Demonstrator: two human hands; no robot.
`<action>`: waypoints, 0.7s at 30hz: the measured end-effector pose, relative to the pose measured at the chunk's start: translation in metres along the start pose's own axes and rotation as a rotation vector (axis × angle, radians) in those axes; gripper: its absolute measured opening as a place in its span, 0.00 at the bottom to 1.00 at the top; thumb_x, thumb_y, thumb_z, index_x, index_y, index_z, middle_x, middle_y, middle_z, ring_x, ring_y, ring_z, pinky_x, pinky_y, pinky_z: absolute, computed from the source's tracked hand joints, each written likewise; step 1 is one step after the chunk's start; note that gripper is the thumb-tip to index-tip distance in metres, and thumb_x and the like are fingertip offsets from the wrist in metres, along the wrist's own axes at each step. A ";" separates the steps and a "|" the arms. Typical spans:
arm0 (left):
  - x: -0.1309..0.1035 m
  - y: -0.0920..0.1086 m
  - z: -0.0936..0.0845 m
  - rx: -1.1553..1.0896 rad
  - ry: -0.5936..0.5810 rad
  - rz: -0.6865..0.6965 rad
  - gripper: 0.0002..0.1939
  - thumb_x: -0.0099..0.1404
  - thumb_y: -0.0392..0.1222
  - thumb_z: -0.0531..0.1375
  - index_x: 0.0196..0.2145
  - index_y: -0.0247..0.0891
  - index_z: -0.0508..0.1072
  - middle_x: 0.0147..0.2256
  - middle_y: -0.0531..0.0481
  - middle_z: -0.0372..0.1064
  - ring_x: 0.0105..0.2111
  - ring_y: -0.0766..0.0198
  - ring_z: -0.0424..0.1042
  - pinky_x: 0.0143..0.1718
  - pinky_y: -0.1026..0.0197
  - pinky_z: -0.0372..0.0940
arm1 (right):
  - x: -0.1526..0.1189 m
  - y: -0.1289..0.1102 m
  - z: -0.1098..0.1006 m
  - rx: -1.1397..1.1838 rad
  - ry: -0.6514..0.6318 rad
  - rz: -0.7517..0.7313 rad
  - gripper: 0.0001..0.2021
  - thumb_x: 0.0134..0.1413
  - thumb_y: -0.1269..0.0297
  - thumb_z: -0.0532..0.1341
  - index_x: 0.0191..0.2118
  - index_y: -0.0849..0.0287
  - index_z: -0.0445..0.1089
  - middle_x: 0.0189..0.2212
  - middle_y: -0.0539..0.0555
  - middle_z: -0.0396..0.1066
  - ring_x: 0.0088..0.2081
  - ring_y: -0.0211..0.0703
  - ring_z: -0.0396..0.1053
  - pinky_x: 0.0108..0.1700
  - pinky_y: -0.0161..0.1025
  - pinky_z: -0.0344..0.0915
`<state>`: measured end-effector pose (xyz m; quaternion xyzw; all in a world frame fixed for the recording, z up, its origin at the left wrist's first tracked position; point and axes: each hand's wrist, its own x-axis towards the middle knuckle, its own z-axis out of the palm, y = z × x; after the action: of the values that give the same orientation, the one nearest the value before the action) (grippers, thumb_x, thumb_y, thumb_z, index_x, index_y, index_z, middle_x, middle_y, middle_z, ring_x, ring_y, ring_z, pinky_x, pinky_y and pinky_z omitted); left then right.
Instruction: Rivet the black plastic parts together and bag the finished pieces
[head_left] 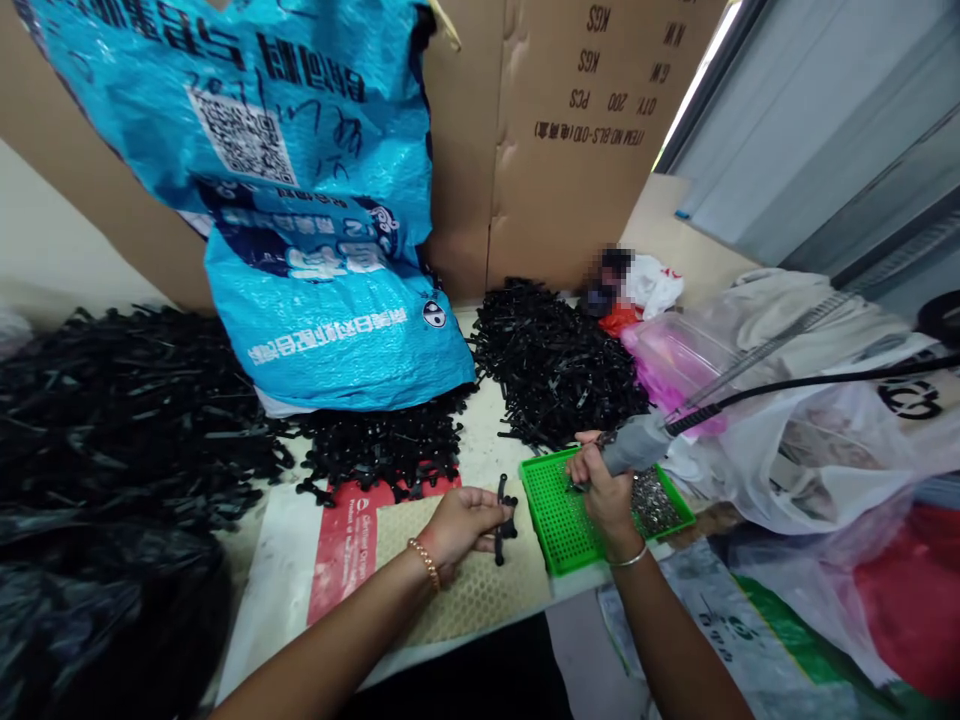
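My left hand [466, 525] pinches a small black plastic part [507, 522] with rounded ends, above a tan honeycomb-patterned mat [442, 610]. In my right hand [602, 492] is a grey electric screwdriver [636, 443], its black cable [817, 378] running off to the right. The tool's tip points down and left over a green perforated tray [562, 520]; the tip itself is hard to make out. Small shiny metal pieces, likely screws [654, 502], lie in the right side of that tray.
Heaps of black plastic parts [555, 360] lie behind the tray and at the left [127, 400]. A blue woven sack [352, 330] stands at the back against cardboard [570, 200]. Plastic bags [825, 450] crowd the right side. A black bag [97, 610] is at lower left.
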<state>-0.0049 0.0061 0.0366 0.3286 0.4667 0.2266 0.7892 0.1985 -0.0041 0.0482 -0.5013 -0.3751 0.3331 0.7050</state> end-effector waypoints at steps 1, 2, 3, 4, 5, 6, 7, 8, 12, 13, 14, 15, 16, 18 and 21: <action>0.000 0.000 0.000 -0.002 0.001 0.000 0.20 0.41 0.46 0.75 0.27 0.31 0.74 0.26 0.47 0.74 0.25 0.65 0.72 0.28 0.60 0.70 | -0.001 0.001 -0.001 -0.008 -0.005 0.003 0.09 0.53 0.57 0.64 0.38 0.55 0.68 0.15 0.41 0.55 0.17 0.35 0.56 0.24 0.38 0.60; 0.000 0.000 0.000 0.000 0.001 -0.002 0.20 0.41 0.46 0.75 0.27 0.31 0.74 0.26 0.47 0.74 0.25 0.65 0.72 0.28 0.60 0.70 | -0.001 0.002 -0.002 -0.019 -0.007 0.006 0.09 0.54 0.57 0.64 0.38 0.55 0.68 0.15 0.41 0.55 0.17 0.35 0.56 0.25 0.38 0.60; 0.000 0.000 0.000 0.002 0.000 -0.006 0.20 0.41 0.46 0.75 0.27 0.32 0.74 0.26 0.48 0.74 0.25 0.65 0.72 0.28 0.60 0.70 | -0.001 0.003 -0.002 -0.029 -0.006 0.009 0.10 0.54 0.57 0.63 0.38 0.55 0.68 0.15 0.41 0.55 0.17 0.35 0.56 0.25 0.38 0.60; 0.000 0.000 -0.001 0.004 0.001 -0.008 0.19 0.42 0.46 0.75 0.27 0.32 0.74 0.26 0.48 0.74 0.25 0.65 0.72 0.27 0.60 0.69 | -0.001 0.004 -0.003 -0.036 -0.006 0.010 0.10 0.54 0.57 0.63 0.39 0.55 0.68 0.16 0.41 0.55 0.18 0.35 0.56 0.25 0.38 0.60; 0.000 0.001 -0.001 0.008 0.002 -0.011 0.19 0.42 0.45 0.75 0.27 0.32 0.74 0.26 0.48 0.74 0.25 0.65 0.72 0.27 0.61 0.69 | -0.001 0.005 -0.003 -0.039 -0.007 0.009 0.09 0.54 0.57 0.63 0.39 0.55 0.68 0.16 0.41 0.55 0.18 0.35 0.56 0.26 0.38 0.60; -0.001 0.001 0.000 0.012 0.000 -0.013 0.19 0.42 0.45 0.75 0.27 0.32 0.74 0.26 0.48 0.74 0.25 0.65 0.72 0.27 0.62 0.68 | -0.001 0.006 -0.003 -0.037 -0.011 0.006 0.09 0.55 0.58 0.63 0.39 0.55 0.68 0.16 0.41 0.55 0.18 0.35 0.57 0.26 0.38 0.60; -0.001 0.002 0.000 0.015 -0.001 -0.014 0.19 0.42 0.45 0.75 0.27 0.32 0.74 0.26 0.48 0.74 0.25 0.65 0.72 0.27 0.62 0.68 | -0.001 0.006 -0.004 -0.032 -0.017 0.000 0.09 0.55 0.58 0.63 0.39 0.55 0.68 0.16 0.41 0.56 0.18 0.35 0.57 0.26 0.38 0.60; -0.001 0.002 0.000 0.018 -0.001 -0.014 0.19 0.42 0.45 0.75 0.27 0.32 0.74 0.26 0.48 0.73 0.25 0.65 0.71 0.26 0.63 0.68 | -0.001 0.007 -0.004 -0.029 -0.024 -0.006 0.09 0.55 0.59 0.63 0.39 0.55 0.68 0.16 0.41 0.56 0.18 0.35 0.57 0.26 0.38 0.60; -0.002 0.003 0.000 0.027 -0.001 -0.016 0.20 0.40 0.47 0.75 0.27 0.32 0.74 0.26 0.48 0.73 0.25 0.66 0.71 0.26 0.64 0.67 | 0.000 0.008 -0.005 -0.046 -0.029 -0.005 0.09 0.54 0.59 0.64 0.40 0.55 0.69 0.16 0.41 0.57 0.18 0.36 0.58 0.26 0.38 0.61; -0.002 0.003 0.000 0.028 0.000 -0.017 0.21 0.40 0.47 0.75 0.27 0.32 0.74 0.26 0.48 0.73 0.25 0.66 0.71 0.26 0.64 0.67 | 0.000 0.008 -0.005 -0.057 -0.026 -0.003 0.10 0.54 0.58 0.64 0.40 0.55 0.69 0.16 0.41 0.57 0.18 0.36 0.58 0.27 0.39 0.61; -0.002 0.002 -0.001 0.027 -0.001 -0.017 0.21 0.40 0.47 0.75 0.27 0.32 0.74 0.26 0.48 0.73 0.26 0.65 0.71 0.26 0.63 0.67 | 0.000 0.009 -0.005 -0.069 -0.023 -0.002 0.10 0.54 0.58 0.64 0.40 0.55 0.69 0.16 0.41 0.57 0.19 0.36 0.59 0.27 0.39 0.61; -0.001 0.002 -0.001 0.025 -0.001 -0.014 0.21 0.40 0.47 0.75 0.27 0.32 0.74 0.26 0.47 0.73 0.26 0.65 0.71 0.26 0.63 0.68 | 0.000 0.009 -0.006 -0.082 -0.020 -0.002 0.10 0.54 0.57 0.64 0.39 0.55 0.69 0.16 0.42 0.57 0.19 0.36 0.59 0.27 0.39 0.62; -0.001 0.001 -0.001 0.022 0.000 -0.010 0.21 0.40 0.47 0.75 0.28 0.32 0.74 0.26 0.47 0.73 0.26 0.65 0.71 0.26 0.62 0.68 | -0.001 0.009 -0.006 -0.094 -0.019 -0.002 0.11 0.53 0.56 0.64 0.39 0.56 0.69 0.16 0.42 0.57 0.19 0.37 0.59 0.27 0.39 0.61; 0.000 0.000 -0.002 0.020 0.000 -0.002 0.21 0.40 0.47 0.75 0.28 0.32 0.75 0.27 0.47 0.74 0.26 0.65 0.72 0.26 0.62 0.68 | -0.001 0.009 -0.006 -0.108 -0.018 -0.001 0.11 0.53 0.55 0.64 0.39 0.55 0.69 0.16 0.42 0.57 0.19 0.37 0.59 0.26 0.39 0.61; 0.000 -0.001 -0.002 0.021 -0.002 -0.001 0.21 0.41 0.47 0.75 0.28 0.32 0.74 0.27 0.47 0.74 0.26 0.65 0.72 0.26 0.63 0.67 | -0.001 0.008 -0.006 -0.100 -0.027 -0.002 0.11 0.53 0.55 0.64 0.39 0.55 0.69 0.16 0.42 0.57 0.19 0.37 0.58 0.26 0.39 0.61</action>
<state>-0.0066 0.0063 0.0355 0.3368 0.4686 0.2208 0.7863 0.2028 -0.0057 0.0394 -0.5312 -0.4014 0.3201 0.6740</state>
